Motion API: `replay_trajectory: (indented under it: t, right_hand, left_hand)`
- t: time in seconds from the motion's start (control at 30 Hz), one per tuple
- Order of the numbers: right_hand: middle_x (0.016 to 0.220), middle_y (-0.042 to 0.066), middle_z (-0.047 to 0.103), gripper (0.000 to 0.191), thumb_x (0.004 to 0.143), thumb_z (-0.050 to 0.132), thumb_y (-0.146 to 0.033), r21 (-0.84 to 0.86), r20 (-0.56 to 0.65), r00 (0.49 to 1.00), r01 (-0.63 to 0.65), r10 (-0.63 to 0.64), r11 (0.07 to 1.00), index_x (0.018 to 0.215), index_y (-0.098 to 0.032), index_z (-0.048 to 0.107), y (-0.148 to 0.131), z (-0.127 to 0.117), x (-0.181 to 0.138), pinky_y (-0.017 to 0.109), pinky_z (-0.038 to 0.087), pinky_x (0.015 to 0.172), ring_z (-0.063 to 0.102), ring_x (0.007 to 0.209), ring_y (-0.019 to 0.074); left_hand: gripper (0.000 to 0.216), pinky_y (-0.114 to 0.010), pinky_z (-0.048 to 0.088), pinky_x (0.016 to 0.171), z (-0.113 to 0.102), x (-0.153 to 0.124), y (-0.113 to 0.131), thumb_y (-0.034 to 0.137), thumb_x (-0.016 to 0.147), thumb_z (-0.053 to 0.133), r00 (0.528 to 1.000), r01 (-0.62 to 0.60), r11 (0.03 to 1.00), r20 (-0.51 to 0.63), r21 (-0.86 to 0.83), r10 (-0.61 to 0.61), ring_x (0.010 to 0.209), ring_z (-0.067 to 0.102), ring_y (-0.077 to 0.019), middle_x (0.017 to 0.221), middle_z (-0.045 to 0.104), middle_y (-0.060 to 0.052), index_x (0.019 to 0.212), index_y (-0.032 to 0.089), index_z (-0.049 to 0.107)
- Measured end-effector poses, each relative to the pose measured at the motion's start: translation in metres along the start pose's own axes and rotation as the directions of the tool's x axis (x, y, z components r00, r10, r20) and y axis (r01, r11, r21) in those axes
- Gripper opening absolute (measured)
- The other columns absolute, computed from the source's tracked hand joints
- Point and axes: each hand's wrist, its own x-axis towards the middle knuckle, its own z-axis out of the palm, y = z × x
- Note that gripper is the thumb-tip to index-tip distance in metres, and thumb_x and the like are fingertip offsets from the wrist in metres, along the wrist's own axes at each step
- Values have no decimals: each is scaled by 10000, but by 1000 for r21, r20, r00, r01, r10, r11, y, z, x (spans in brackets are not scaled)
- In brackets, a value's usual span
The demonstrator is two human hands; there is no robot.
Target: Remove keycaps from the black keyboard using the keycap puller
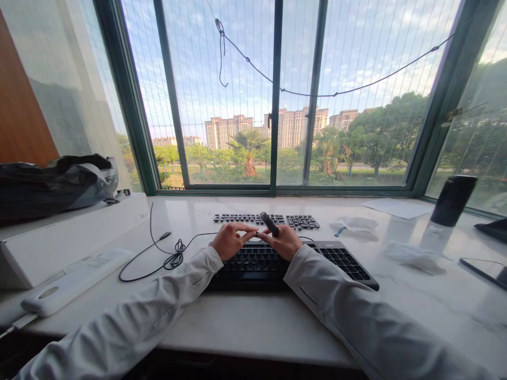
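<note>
My left hand (232, 240) is closed in a pinch, its fingertips meeting those of my right hand above the keyboard. Between the fingertips is a small black piece (257, 233), too small to make out for certain. My right hand (285, 241) also grips a short black rod-like tool (270, 224), which sticks up and tilts to the left; its working end is hidden. Below both hands lies a black keyboard (340, 261), many of its key places without caps. Loose black keycaps (303, 222) are laid in rows behind it, partly covered by my hands.
A coiled black cable (174, 258) lies left of the keyboard. Further left are a white power strip (75, 282) and a white box (79, 227) bearing a black bag (51, 184). Crumpled clear plastic bags (414, 257), a phone (485, 269) and a black cylinder (454, 200) stand or lie right.
</note>
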Motion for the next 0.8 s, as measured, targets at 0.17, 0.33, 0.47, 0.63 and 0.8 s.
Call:
replay_trajectory:
  t: [0.17, 0.33, 0.47, 0.63, 0.8]
  right_hand:
    - [717, 40, 708, 346, 738, 626, -528, -16, 6, 1000, -6, 6, 1000, 808, -222, 772, -1, 0, 1, 286, 425, 654, 645, 738, 216]
    - [743, 42, 723, 282, 750, 637, -442, 17, 60, 997, -43, 42, 999, 824, -206, 773, -5, 0, 0, 273, 433, 662, 656, 766, 207]
    - [737, 44, 723, 266, 760, 623, -424, -20, 54, 998, -22, 23, 1000, 818, -213, 774, -7, 1, -2, 269, 424, 643, 657, 750, 204]
    - [723, 31, 717, 245, 764, 624, -404, 25, 34, 999, -16, 15, 1000, 810, -214, 771, -10, -1, -2, 258, 419, 642, 651, 739, 196]
    - [744, 40, 712, 262, 795, 578, -421, -83, 14, 1000, -21, 22, 996, 839, -239, 760, -10, -10, 0, 274, 419, 663, 652, 780, 212]
  left_hand:
    - [356, -264, 492, 653, 0, -2, -1, 485, 815, 594, 995, -99, 975, -11, 201, 103, 738, 642, -167, 984, 718, -61, 1020, 228, 729]
    - [273, -261, 491, 748, -1, -5, -3, 445, 815, 616, 975, -211, 913, 7, 350, 223, 860, 659, -176, 987, 716, -22, 999, 277, 731]
    - [241, -230, 481, 725, -3, -7, -3, 392, 883, 537, 956, -292, 862, 106, 415, 273, 851, 673, -155, 1022, 717, -2, 995, 293, 726]
    - [278, -214, 459, 700, -6, -7, -8, 357, 928, 458, 950, -310, 788, 140, 532, 279, 895, 672, -157, 1084, 704, -8, 1079, 307, 687]
    - [296, -241, 441, 689, -7, -4, -11, 395, 932, 437, 973, -221, 747, 95, 627, 209, 891, 676, -187, 1048, 717, -2, 1055, 311, 693]
